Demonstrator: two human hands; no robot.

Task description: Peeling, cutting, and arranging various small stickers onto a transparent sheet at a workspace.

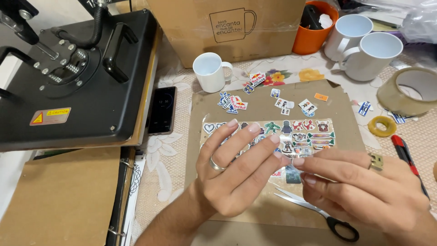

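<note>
Fingertips of left hand and right hand meeting at centre frame, pinched together over something too small to make out, likely a cut-out sticker. Judged step: peeling or separating one piece; calls for a fine nail-edge grip. Directly beneath, at 12 o'clock of the hands, printed sticker sheet on brown cardboard, loose cut stickers further up. Scissors lying at 6 o'clock, partly hidden under right hand. White mug at 11 o'clock, heat press at 9 o'clock, tape roll at 2 o'clock, cut off by frame edge.
</note>
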